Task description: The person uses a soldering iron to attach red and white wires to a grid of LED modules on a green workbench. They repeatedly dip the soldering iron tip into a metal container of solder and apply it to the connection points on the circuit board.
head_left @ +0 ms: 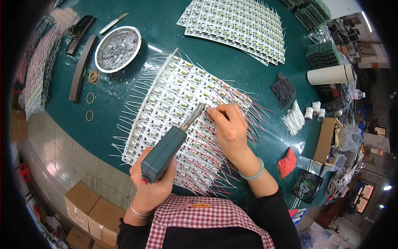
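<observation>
Head view —
A: Left hand grips the soldering iron; right hand pinches a red wire on the panel, mid-table.
B: Panel's likely thin, brittle; wires light, springy. Hold the iron's handle only.

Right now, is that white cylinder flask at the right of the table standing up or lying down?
Lying down. The white flask rests on its side on the green table, dark cap pointing right.

Matt plastic soldering iron, metal tip

Wire under right fingers hidden.
</observation>
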`<state>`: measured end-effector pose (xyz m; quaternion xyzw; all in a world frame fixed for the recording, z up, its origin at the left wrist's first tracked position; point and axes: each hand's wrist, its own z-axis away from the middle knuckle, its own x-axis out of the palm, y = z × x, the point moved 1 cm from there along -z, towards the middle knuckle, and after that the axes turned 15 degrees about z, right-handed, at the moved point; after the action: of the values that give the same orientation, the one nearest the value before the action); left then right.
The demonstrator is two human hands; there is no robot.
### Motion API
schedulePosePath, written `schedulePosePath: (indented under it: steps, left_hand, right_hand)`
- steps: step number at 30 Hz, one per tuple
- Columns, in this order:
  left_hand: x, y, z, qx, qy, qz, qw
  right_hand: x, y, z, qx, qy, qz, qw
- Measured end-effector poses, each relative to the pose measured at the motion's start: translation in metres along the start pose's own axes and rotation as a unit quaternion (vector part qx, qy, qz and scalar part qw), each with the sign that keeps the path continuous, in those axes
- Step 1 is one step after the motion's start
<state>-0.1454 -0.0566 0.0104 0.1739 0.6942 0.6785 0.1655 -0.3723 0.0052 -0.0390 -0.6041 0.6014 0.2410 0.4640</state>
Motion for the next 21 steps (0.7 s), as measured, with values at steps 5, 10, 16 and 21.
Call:
schedulePosePath:
  steps: [5, 10, 16, 21]
  left_hand:
    - [0.0034, -0.0026, 0.0021, -0.005, 0.012, -0.019, 1.0]
    - [0.0049, -0.0027, 0.0019, 0.008, 0.001, -0.057, 0.998]
    - [0.0049, 0.0022, 0.0002, 0.023, -0.022, -0.087, 0.996]
    - [0.0064, -0.0054, 0.003, 0.008, 0.006, -0.037, 0.999]
  right_hand:
    - [-0.0017, -0.0002, -0.0002, 0.001, -0.005, -0.005, 1.0]
    - [-0.0017, 0.0001, 0.0007, 0.001, -0.01, -0.005, 1.0]
    - [-0.0014, -0.0011, -0.0001, 0.001, -0.007, -0.002, 1.0]
    - [-0.0012, -0.0005, -0.0002, -0.003, -0.004, -0.002, 1.0]
